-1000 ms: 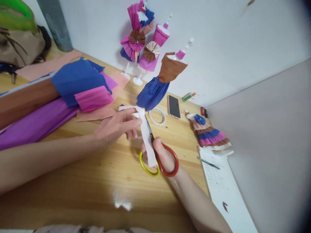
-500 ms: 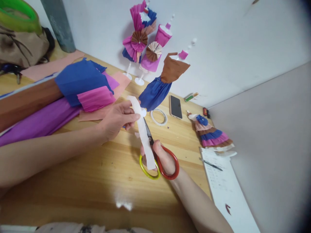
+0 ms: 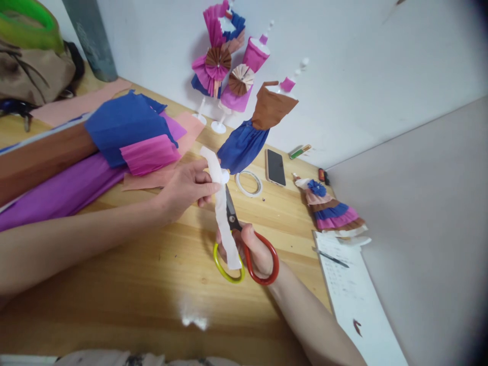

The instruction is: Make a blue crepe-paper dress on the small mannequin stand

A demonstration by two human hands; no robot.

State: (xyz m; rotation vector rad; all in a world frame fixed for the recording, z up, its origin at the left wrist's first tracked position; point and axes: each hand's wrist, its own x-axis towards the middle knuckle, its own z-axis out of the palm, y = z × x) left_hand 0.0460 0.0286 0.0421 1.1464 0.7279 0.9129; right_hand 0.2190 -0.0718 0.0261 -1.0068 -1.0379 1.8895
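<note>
Between the thumb and fingers of my left hand (image 3: pixel 190 188) is a long white paper strip (image 3: pixel 221 216), pinched near its upper part. Its lower end hangs down in front of the scissors' yellow handle. My right hand (image 3: pixel 259 251) grips the scissors (image 3: pixel 263 277), which have one red and one yellow handle loop. Their dark blades point up and away, close beside the strip and partly hidden by it. Just beyond my left fingers, the blue crepe skirt with a brown top (image 3: pixel 247 142) leans on a mannequin stand, its white base (image 3: pixel 225 176) close behind the strip.
A roll of tape (image 3: pixel 238 184) and a phone (image 3: pixel 275 168) lie beyond the scissors. Crepe paper sheets (image 3: pixel 125 127) are piled at left. Dressed mannequins (image 3: pixel 219 61) stand by the wall. On the right are a layered dress (image 3: pixel 331 211) and a written sheet (image 3: pixel 354 290) with a pen (image 3: pixel 333 258).
The scissors and my right hand have shifted slightly left and the handle loops have spread a little apart. The strip's lower end has swung slightly left. My left hand keeps its pinch.
</note>
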